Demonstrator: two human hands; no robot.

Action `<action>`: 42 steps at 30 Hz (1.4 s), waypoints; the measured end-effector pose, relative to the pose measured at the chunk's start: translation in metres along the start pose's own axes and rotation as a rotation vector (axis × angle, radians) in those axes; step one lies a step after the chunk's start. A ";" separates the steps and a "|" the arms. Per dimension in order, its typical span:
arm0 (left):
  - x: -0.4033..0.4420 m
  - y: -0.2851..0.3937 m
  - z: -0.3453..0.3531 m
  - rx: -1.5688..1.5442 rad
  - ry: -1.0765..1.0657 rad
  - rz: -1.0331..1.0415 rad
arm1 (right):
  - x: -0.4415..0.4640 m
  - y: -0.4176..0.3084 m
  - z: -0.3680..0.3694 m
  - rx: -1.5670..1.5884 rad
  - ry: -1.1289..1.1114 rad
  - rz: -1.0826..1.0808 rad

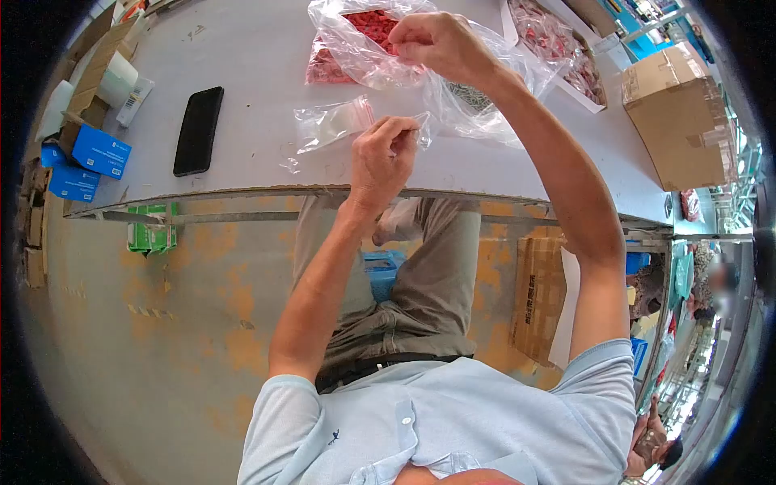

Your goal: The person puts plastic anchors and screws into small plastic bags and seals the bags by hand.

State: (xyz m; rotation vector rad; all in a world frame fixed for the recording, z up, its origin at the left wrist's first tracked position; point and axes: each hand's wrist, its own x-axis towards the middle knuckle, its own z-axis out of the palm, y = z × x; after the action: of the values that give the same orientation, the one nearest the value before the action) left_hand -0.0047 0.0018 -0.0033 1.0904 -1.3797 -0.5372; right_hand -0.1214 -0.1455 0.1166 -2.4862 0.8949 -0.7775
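My left hand [383, 155] is closed in a pinch on a small clear plastic bag [423, 131] near the table's front edge. Further back, my right hand [446, 47] has its fingers pressed together at the edge of a large clear bag of red pieces [368, 36]; whatever lies between those fingertips is too small to make out. Beside that hand a second clear bag [470, 99] holds thin metallic pieces. A stack of small clear bags [333, 123] lies flat just behind my left hand.
A black phone [199, 131] lies on the grey table [267, 166]. Blue boxes [100, 151] and an open carton stand at the left. On the right are a white box of wrapped pieces [558, 50] and a cardboard box [676, 115]. A person [651, 440] is at the lower right.
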 end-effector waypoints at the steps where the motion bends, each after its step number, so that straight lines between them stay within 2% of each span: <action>1: 0.000 -0.001 0.000 0.010 0.003 0.006 | -0.012 -0.011 -0.007 -0.004 0.003 0.002; 3: 0.000 0.000 0.000 0.019 0.007 0.014 | -0.033 -0.030 -0.020 -0.020 -0.170 0.167; 7: -0.001 0.004 0.001 0.001 0.010 0.019 | -0.071 -0.029 -0.019 -0.102 -0.259 0.206; 9: -0.001 0.004 0.000 0.000 0.006 0.032 | -0.084 -0.025 -0.011 0.021 -0.139 0.173; 13: -0.001 0.003 0.000 0.012 -0.021 0.035 | -0.089 -0.028 -0.002 0.015 -0.020 0.085; 17: -0.002 0.003 -0.001 0.016 -0.035 0.029 | -0.090 -0.032 -0.002 -0.050 -0.056 0.071; 20: -0.002 0.001 0.001 -0.018 -0.018 0.042 | -0.096 -0.023 -0.002 -0.147 -0.140 -0.022; 22: -0.003 0.000 0.001 -0.026 -0.023 0.039 | -0.100 -0.019 -0.002 -0.257 -0.122 -0.236; 26: -0.003 0.007 -0.001 -0.023 -0.031 0.051 | -0.104 -0.017 -0.004 -0.348 -0.165 -0.333; 28: -0.002 0.006 -0.001 -0.008 -0.031 0.036 | -0.086 -0.025 -0.011 -0.037 -0.113 -0.065; 29: -0.002 0.004 -0.001 0.008 -0.035 0.016 | -0.075 -0.025 -0.013 -0.034 -0.118 -0.069; 31: -0.002 0.003 -0.001 0.004 -0.039 0.016 | -0.050 -0.017 -0.013 -0.044 0.086 0.027; 32: -0.002 0.004 0.000 -0.003 -0.048 0.024 | -0.036 -0.009 -0.010 -0.057 0.122 -0.004; 35: 0.000 0.007 -0.002 -0.001 -0.053 0.004 | 0.010 0.024 0.006 -0.177 0.120 -0.037; 36: 0.000 0.006 -0.001 0.005 -0.051 -0.004 | 0.027 0.038 0.012 -0.167 0.115 -0.037; 38: -0.001 0.004 0.000 -0.031 -0.033 0.003 | 0.055 0.064 0.030 -0.473 -0.068 -0.056; 39: 0.000 0.004 0.000 -0.021 -0.025 -0.006 | 0.061 0.070 0.039 -0.462 -0.075 -0.064; 42: 0.002 0.006 -0.003 -0.010 -0.043 -0.035 | 0.070 0.080 0.066 -0.534 -0.201 0.189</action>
State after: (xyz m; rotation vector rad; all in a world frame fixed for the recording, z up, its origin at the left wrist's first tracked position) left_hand -0.0036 0.0035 0.0031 1.1023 -1.3959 -0.5948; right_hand -0.0727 -0.2391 0.0503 -2.7957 1.3776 -0.2349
